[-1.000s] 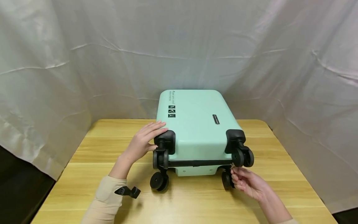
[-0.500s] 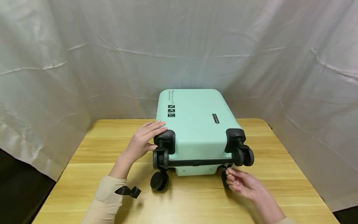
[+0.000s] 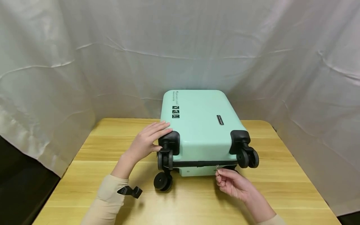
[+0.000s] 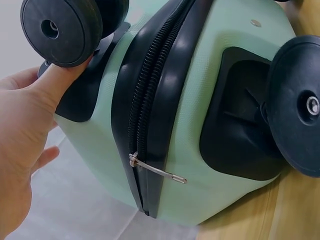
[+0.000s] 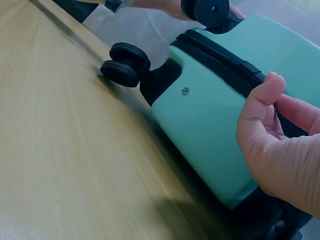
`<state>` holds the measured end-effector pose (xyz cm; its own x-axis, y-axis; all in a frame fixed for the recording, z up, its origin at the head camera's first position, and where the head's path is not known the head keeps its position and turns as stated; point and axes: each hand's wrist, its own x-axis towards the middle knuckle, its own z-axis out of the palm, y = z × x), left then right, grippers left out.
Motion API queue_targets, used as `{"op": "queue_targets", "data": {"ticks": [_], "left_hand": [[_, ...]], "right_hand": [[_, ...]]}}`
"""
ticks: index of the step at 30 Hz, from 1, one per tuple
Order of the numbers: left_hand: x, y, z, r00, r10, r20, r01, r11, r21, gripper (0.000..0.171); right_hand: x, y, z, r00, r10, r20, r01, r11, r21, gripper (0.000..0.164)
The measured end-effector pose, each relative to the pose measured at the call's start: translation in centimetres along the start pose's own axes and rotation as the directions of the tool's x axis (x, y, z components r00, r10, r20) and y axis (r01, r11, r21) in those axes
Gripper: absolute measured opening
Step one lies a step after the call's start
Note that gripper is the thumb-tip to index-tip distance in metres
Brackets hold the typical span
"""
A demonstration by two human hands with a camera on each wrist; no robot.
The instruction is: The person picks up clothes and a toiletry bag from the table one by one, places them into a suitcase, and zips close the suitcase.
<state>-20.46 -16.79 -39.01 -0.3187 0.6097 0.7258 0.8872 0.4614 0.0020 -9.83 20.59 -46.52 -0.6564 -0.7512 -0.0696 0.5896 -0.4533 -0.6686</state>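
Note:
A mint-green suitcase lies flat, its wheeled end facing me. My left hand rests on its near left corner, fingers extended along the side; in the left wrist view the thumb touches the black corner guard below a wheel. My right hand pinches a small metal zipper pull between thumb and forefinger, below the black zipper band, right of its middle. In the right wrist view the fingers hide most of this pull. Another zipper pull hangs at the band's left end.
Black double wheels stick out toward me from the suitcase corners; the lower left wheel sits just above or on the wooden table. Grey-white cloth hangs behind and at both sides.
My right hand has moved left along the zipper band with the pull pinched, away from the right wheels. The left hand keeps its place on the corner.

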Motion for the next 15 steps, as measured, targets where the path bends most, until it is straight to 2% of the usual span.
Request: {"op": "queue_targets", "data": {"ticks": [3, 9, 15], "left_hand": [[-0.1, 0.08, -0.07, 1.0, -0.002, 0.015, 0.002, 1.0, 0.018, 0.091], [-0.22, 0.2, -0.05, 1.0, -0.027, 0.014, 0.027, 0.999, 0.027, 0.091], [-0.13, 0.56, 0.03, 1.0, -0.016, 0.016, 0.016, 1.0, 0.007, 0.091]], "right_hand": [[0.22, 0.04, -0.04, 1.0, 0.016, -0.004, -0.016, 1.0, -0.014, 0.049], [0.46, -0.02, 0.02, 0.999, 0.026, -0.019, -0.026, 1.0, -0.002, 0.055], [0.05, 0.13, 0.2, 0.999, 0.039, -0.03, -0.039, 0.999, 0.008, 0.056]]}}
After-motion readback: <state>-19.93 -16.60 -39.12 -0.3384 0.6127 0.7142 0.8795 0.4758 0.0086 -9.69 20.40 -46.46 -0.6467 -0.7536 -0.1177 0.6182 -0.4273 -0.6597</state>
